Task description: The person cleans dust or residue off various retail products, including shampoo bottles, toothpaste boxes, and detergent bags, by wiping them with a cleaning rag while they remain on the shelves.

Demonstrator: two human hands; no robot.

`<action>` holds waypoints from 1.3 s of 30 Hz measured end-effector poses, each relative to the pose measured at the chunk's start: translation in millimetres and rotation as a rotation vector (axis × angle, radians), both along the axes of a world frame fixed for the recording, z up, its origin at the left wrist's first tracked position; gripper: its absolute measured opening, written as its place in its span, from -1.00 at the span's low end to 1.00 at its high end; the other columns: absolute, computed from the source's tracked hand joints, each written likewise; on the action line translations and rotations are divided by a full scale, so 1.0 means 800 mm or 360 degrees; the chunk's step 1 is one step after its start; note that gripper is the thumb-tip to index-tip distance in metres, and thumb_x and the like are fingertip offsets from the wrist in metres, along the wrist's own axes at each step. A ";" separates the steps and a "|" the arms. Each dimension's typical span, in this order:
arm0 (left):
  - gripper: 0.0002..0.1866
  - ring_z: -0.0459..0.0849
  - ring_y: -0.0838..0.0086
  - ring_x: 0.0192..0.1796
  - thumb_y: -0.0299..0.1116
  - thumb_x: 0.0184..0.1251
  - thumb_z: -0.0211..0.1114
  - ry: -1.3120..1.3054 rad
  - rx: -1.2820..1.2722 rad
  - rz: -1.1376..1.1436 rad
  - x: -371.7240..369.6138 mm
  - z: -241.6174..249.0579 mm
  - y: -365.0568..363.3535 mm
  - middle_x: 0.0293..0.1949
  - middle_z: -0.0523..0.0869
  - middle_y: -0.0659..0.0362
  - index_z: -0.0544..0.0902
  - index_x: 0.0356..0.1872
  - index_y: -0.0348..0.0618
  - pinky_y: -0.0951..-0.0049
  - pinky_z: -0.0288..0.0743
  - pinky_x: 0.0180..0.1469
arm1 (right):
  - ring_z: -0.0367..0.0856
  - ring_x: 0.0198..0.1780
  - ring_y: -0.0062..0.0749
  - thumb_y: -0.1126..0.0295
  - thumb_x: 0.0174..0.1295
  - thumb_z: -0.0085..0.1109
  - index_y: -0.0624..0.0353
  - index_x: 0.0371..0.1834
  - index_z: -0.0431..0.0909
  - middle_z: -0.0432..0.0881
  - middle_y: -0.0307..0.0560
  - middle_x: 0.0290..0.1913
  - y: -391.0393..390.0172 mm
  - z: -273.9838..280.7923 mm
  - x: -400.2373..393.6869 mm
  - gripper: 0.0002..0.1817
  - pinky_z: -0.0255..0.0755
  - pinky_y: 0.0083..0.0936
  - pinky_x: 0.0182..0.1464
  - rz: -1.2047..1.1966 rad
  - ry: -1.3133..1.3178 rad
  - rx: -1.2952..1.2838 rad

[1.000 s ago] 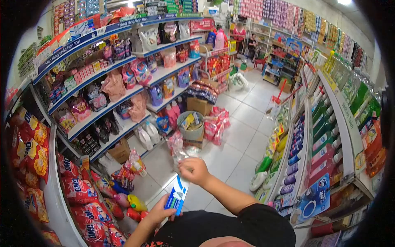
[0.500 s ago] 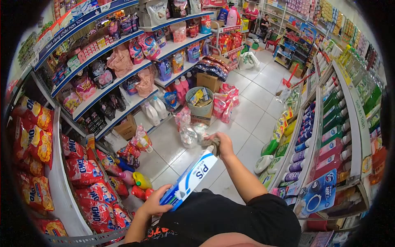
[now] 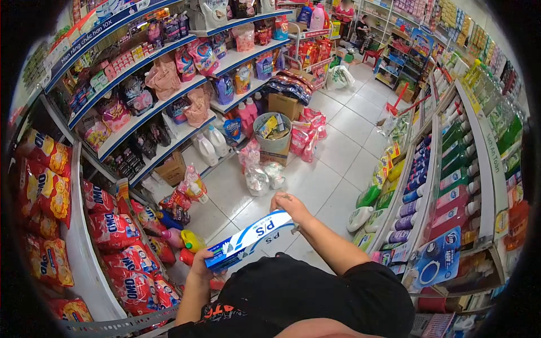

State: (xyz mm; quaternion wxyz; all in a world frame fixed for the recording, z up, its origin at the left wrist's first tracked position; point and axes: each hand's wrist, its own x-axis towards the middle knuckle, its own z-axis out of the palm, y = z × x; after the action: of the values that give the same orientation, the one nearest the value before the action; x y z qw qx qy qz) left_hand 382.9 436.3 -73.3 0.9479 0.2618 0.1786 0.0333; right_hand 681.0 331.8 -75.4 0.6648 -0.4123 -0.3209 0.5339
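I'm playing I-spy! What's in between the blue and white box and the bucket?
In the head camera's view, see-through plastic bags on the floor are between the box and the bucket.

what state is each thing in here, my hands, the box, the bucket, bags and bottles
P/S box: held up, slanted
left hand: closed on the box's near end
right hand: at the far end, grip partly hidden
bucket: upright, uncovered, packets inside
clear plastic bags: crumpled on the floor
white bottles: upright
red OMO bags: full, piled
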 end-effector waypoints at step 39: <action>-0.24 0.51 0.34 0.01 -0.38 0.10 0.23 -0.0028 0.0779 0.1125 0.027 0.067 -0.001 0.04 0.44 0.00 0.00 0.30 -0.10 0.39 0.46 -0.01 | 0.45 -0.05 -0.25 0.36 -0.11 0.32 -0.07 0.09 0.43 0.46 -0.10 -0.11 -0.030 0.079 -0.020 -0.43 0.33 -0.46 -0.02 0.0682 -0.1795 0.0247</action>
State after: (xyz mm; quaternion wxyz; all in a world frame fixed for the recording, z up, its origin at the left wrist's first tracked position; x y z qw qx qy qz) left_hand 404.1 435.7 -19.6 0.7896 0.4014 0.2359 0.3996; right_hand 665.2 307.9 -12.2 0.2981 -0.5082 -0.7375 0.3302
